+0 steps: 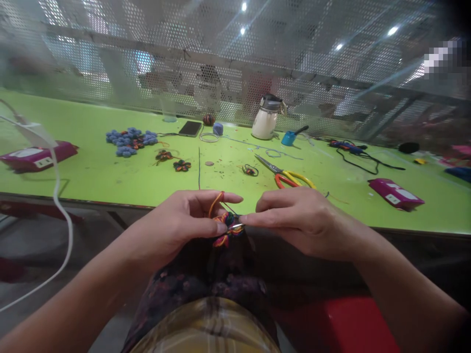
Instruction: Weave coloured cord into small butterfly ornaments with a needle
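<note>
Between thumb and fingers, my left hand [184,215] pinches a small multicoloured crochet flower [222,240]. Orange yarn [215,203] loops over its raised index finger. Closed around a thin metal crochet hook [236,226], my right hand [305,220] holds its tip at the flower's petals. Most of the hook's handle is hidden in the fingers. Both hands are just in front of the green table's edge, above my lap. A dark strand of yarn [199,169] runs back across the table from near my left hand.
Scissors [281,174] with red and yellow handles lie beyond my right hand. Finished crochet flowers [182,165], blue crochet pieces [130,139], a phone [190,128], a white jug [265,117] and purple tissue packs [396,194] are on the table [228,184]. A white cable [61,211] hangs at left.
</note>
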`<state>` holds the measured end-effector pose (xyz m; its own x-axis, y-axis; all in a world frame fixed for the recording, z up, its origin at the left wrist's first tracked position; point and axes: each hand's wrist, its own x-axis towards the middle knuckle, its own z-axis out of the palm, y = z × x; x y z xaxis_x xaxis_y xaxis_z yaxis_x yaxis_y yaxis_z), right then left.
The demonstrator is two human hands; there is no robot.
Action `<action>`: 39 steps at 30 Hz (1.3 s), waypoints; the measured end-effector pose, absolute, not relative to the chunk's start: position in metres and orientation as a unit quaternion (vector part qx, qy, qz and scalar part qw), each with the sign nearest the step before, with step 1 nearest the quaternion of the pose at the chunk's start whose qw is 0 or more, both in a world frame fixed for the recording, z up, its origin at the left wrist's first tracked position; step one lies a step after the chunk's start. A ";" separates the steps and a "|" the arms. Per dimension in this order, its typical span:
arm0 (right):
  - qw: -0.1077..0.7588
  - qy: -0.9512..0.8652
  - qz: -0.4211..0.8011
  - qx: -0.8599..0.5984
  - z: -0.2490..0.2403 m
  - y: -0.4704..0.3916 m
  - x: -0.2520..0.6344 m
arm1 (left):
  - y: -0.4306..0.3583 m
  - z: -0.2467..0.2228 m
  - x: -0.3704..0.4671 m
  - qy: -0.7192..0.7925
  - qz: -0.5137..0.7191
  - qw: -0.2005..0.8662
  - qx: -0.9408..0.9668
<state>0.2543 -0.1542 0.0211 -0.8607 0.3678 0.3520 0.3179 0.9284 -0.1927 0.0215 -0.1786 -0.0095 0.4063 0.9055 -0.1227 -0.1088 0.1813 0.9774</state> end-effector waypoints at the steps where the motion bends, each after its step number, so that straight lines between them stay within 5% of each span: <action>1: 0.188 -0.964 0.060 -0.180 0.022 -0.155 0.255 | -0.179 -0.009 0.022 0.388 0.384 0.663 0.512; 11: 0.096 -0.974 -0.034 -0.200 0.036 -0.164 0.257 | -0.178 -0.011 0.024 0.385 0.376 0.676 0.502; 31: 0.042 -0.966 -0.156 -0.201 0.045 -0.183 0.235 | -0.175 -0.020 0.026 0.381 0.395 0.660 0.514; 35: 0.077 -0.953 -0.176 -0.235 0.039 -0.185 0.235 | -0.180 -0.015 0.033 0.424 0.432 0.585 0.541; 39: 0.124 -0.929 -0.174 -0.302 0.026 -0.185 0.233 | -0.189 -0.015 0.045 0.459 0.496 0.324 0.662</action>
<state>0.2330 -0.1846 0.0259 -0.7868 0.5176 0.3363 0.6042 0.7572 0.2481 0.0450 -0.1886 -0.0145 0.0859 0.9295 0.3588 0.2864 -0.3679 0.8846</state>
